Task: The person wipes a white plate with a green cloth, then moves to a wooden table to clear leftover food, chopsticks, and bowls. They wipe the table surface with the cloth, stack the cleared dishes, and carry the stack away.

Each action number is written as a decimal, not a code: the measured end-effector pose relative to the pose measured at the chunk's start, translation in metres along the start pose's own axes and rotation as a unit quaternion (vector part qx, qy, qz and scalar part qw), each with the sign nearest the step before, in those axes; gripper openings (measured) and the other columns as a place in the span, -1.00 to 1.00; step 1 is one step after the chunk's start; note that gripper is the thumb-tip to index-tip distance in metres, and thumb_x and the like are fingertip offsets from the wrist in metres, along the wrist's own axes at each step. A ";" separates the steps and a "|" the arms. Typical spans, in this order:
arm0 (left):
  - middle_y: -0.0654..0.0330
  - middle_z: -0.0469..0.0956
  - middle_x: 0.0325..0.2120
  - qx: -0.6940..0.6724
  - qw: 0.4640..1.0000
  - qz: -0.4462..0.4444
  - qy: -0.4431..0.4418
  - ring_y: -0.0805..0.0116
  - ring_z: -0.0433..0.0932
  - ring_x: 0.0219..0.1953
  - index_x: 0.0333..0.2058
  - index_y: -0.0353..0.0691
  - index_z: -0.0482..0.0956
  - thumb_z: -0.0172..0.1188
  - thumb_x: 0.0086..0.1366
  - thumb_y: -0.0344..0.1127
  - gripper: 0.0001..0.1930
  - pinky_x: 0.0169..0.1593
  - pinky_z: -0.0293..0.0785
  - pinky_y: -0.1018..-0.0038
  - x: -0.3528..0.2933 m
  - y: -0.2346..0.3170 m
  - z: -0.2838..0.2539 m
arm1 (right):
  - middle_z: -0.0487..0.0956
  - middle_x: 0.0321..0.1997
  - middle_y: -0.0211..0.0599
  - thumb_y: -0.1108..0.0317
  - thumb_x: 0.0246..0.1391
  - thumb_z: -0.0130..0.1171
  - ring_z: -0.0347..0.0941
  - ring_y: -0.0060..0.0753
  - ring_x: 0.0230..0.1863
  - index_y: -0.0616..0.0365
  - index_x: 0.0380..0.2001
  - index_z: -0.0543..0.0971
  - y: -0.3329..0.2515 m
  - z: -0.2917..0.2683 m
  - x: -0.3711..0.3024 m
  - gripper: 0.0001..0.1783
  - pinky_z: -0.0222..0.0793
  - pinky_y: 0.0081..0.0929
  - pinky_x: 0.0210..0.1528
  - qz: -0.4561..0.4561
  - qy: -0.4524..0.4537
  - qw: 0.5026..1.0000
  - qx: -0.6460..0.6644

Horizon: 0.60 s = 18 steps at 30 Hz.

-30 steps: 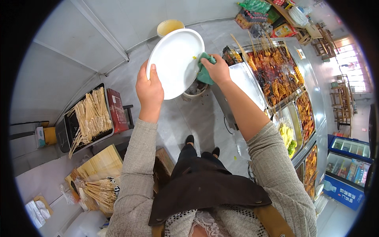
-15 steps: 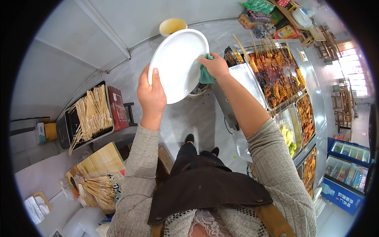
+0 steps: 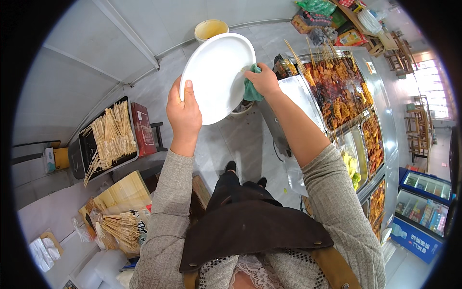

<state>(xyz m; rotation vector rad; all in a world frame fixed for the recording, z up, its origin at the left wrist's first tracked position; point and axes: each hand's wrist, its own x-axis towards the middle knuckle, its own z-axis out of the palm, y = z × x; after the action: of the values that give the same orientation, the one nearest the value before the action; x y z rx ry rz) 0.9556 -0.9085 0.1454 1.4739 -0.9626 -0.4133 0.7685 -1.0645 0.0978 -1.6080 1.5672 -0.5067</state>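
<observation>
In front of me a large white oval plate point(image 3: 219, 77) is held up, tilted, above the floor. My left hand point(image 3: 185, 108) grips its left rim, the thumb lying on the upper face and the other fingers behind. At the opposite rim, my right hand point(image 3: 263, 79) is closed on a green cloth point(image 3: 252, 86), which hangs beside the plate and touches its edge. The fingers of the right hand are partly hidden by the cloth.
On the right, a metal counter holds trays of skewered food point(image 3: 339, 91). To the left stands a black tray of wooden skewers point(image 3: 109, 132), near a red box point(image 3: 143, 127). A yellowish bucket point(image 3: 211, 28) sits beyond the plate, and a blue-sided display freezer point(image 3: 418, 212) at far right.
Hardly anything differs. The plate, both hands and the cloth keep almost the same places, with the plate a few pixels higher in view.
</observation>
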 end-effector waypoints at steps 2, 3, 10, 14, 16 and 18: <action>0.02 0.64 -0.11 -0.015 1.000 -0.006 0.007 0.27 0.61 -0.08 0.06 -0.39 0.53 0.01 0.52 -0.18 -0.63 0.03 0.50 0.38 0.000 0.000 0.000 | 0.63 0.06 -0.03 -0.07 -0.06 0.41 0.59 -0.19 0.06 0.31 0.21 0.45 0.001 -0.002 -0.001 -0.13 0.49 -0.34 0.09 0.010 -0.016 1.000 0.019; 0.02 0.64 -0.11 -0.014 1.000 -0.006 0.007 0.27 0.61 -0.08 0.06 -0.38 0.53 0.02 0.52 -0.19 -0.63 0.03 0.50 0.38 0.000 0.000 0.000 | 0.63 0.05 -0.03 -0.08 -0.06 0.41 0.59 -0.19 0.05 0.31 0.20 0.45 0.001 -0.002 -0.001 -0.12 0.49 -0.33 0.08 0.011 -0.017 1.000 0.011; 0.03 0.64 -0.12 0.005 1.000 -0.003 0.003 0.28 0.61 -0.08 0.06 -0.37 0.54 0.02 0.51 -0.19 -0.64 0.03 0.50 0.39 0.001 -0.001 -0.001 | 0.65 -0.01 -0.04 -0.12 -0.05 0.40 0.61 -0.17 0.02 0.29 0.14 0.50 -0.001 -0.003 -0.003 -0.18 0.50 -0.31 0.06 -0.015 -0.008 0.999 -0.034; 0.03 0.64 -0.12 -0.005 1.000 -0.003 0.000 0.28 0.61 -0.08 0.05 -0.37 0.53 0.02 0.52 -0.19 -0.64 0.03 0.50 0.39 0.001 -0.001 -0.001 | 0.67 -0.05 -0.06 -0.10 -0.05 0.36 0.61 -0.17 0.00 0.26 0.09 0.54 -0.001 -0.003 -0.004 -0.24 0.49 -0.30 0.06 -0.004 0.003 1.000 -0.025; 0.03 0.64 -0.11 -0.010 1.000 -0.010 -0.005 0.28 0.61 -0.07 0.06 -0.38 0.53 0.01 0.52 -0.18 -0.63 0.04 0.49 0.39 0.003 -0.001 -0.002 | 0.66 -0.03 -0.05 -0.12 -0.05 0.35 0.61 -0.15 0.01 0.27 0.10 0.55 -0.002 -0.004 -0.002 -0.22 0.48 -0.30 0.07 0.000 0.001 1.000 -0.019; 0.03 0.64 -0.11 -0.013 1.000 -0.008 -0.007 0.28 0.61 -0.07 0.07 -0.38 0.52 0.01 0.52 -0.17 -0.62 0.04 0.49 0.39 0.004 0.000 -0.002 | 0.66 -0.02 -0.03 -0.12 -0.05 0.35 0.61 -0.15 0.02 0.26 0.11 0.54 -0.003 -0.005 -0.001 -0.21 0.48 -0.30 0.07 -0.001 0.008 1.000 -0.026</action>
<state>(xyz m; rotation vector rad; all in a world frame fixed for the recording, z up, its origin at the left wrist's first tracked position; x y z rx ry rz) 0.9593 -0.9109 0.1471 1.4566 -0.9543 -0.4470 0.7667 -1.0650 0.1033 -1.6480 1.6033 -0.4848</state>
